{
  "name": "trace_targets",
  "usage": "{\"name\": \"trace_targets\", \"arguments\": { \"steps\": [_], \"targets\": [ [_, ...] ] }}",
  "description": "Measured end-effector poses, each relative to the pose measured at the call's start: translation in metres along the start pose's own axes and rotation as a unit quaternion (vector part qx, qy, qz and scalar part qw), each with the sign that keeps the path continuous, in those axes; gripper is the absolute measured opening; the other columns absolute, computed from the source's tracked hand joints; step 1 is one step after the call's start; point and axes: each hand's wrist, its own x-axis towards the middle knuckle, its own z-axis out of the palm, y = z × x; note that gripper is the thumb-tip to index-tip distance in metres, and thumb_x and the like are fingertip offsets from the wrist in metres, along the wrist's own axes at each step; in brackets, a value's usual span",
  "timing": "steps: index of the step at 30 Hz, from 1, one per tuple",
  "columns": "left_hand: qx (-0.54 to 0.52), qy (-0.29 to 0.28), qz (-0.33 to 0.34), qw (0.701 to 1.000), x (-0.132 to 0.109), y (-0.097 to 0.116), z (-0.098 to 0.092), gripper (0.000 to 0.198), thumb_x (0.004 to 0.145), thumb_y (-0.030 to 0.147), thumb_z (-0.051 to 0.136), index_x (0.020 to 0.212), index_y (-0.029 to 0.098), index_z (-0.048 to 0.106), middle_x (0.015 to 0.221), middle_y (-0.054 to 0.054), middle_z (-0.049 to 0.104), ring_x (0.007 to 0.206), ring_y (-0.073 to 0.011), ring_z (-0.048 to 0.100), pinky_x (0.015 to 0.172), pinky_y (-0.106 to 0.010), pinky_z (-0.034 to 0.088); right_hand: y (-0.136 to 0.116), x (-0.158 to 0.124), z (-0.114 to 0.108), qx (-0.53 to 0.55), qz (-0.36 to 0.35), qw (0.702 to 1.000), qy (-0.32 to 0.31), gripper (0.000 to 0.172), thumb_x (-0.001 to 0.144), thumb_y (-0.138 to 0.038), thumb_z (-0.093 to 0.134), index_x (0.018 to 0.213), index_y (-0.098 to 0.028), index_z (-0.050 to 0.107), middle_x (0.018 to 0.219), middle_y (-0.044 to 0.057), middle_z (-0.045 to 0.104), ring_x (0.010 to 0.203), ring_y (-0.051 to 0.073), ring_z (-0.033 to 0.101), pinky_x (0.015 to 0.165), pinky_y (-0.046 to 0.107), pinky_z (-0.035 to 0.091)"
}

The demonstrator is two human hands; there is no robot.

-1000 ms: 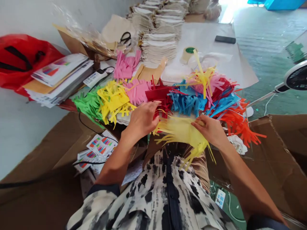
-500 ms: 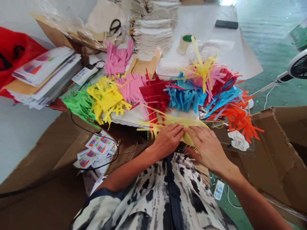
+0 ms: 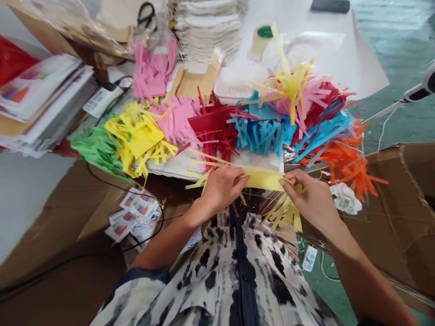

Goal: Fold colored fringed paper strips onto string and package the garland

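Observation:
A pale yellow tissue-paper fringe (image 3: 263, 178) is stretched between my two hands at the table's front edge. My left hand (image 3: 224, 185) pinches its left end between thumb and fingers. At the other end, my right hand (image 3: 306, 190) pinches the paper, with cut strips dangling below. More yellow strips stick out behind my left hand. Just beyond the held paper lie a red fringe (image 3: 212, 124) and a blue fringe (image 3: 260, 136).
Green (image 3: 98, 147), bright yellow (image 3: 136, 136), pink (image 3: 178, 120) and orange fringes (image 3: 350, 158) line the table edge. Behind them are a stack of off-white pieces (image 3: 207, 34), black-handled scissors (image 3: 146, 16) and a paper pile (image 3: 44, 99). Cardboard boxes (image 3: 401, 194) flank me.
My hands have gone from lying flat over the yellow paper to pinching its two ends, farther apart. The strips now hang below my right hand. The camera view has shifted slightly.

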Motion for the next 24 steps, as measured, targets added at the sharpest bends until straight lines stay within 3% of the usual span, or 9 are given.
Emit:
{"name": "trace_targets", "arguments": {
  "steps": [4, 12, 20, 24],
  "targets": [
    [0.072, -0.001, -0.035, 0.997, 0.009, 0.006, 0.004, 0.019, 0.101, 0.033, 0.061, 0.098, 0.02, 0.074, 0.087, -0.007, 0.076, 0.086, -0.0258, 0.072, 0.072, -0.034, 0.045, -0.005, 0.001, 0.008, -0.078, 0.009, 0.997, 0.003, 0.024, 0.099, -0.041, 0.055, 0.094, -0.023, 0.071, 0.073, 0.005, 0.071, 0.068, 0.024, 0.065, 0.068, 0.033, 0.037],
    [0.17, -0.001, -0.036, 0.985, 0.015, 0.007, 0.01, 0.023, 0.104, 0.036, 0.056, 0.097, 0.019, 0.07, 0.081, -0.009, 0.073, 0.08, -0.0259, 0.071, 0.066, -0.033, 0.042, -0.011, 0.006, 0.013, -0.163, 0.024, 0.986, 0.001, 0.032, 0.1, -0.046, 0.051, 0.095, -0.021, 0.071, 0.07, 0.007, 0.067, 0.062, 0.022, 0.056, 0.063, 0.032, 0.026],
    [0.223, 0.024, -0.021, 0.974, 0.016, 0.009, 0.016, 0.028, 0.108, 0.04, 0.051, 0.1, 0.019, 0.068, 0.078, -0.008, 0.07, 0.08, -0.0248, 0.068, 0.064, -0.033, 0.037, -0.017, 0.006, 0.015, -0.211, 0.005, 0.977, 0.015, 0.027, 0.099, -0.041, 0.051, 0.092, -0.021, 0.069, 0.071, 0.008, 0.067, 0.065, 0.023, 0.059, 0.064, 0.034, 0.027],
    [0.233, 0.029, 0.001, 0.972, 0.017, 0.009, 0.014, 0.029, 0.109, 0.04, 0.05, 0.101, 0.018, 0.067, 0.082, -0.009, 0.071, 0.085, -0.0256, 0.065, 0.069, -0.035, 0.041, -0.019, 0.005, 0.014, -0.201, 0.006, 0.979, 0.02, 0.024, 0.098, -0.038, 0.053, 0.096, -0.021, 0.068, 0.071, 0.008, 0.069, 0.067, 0.024, 0.061, 0.065, 0.034, 0.028]
  ]
}}
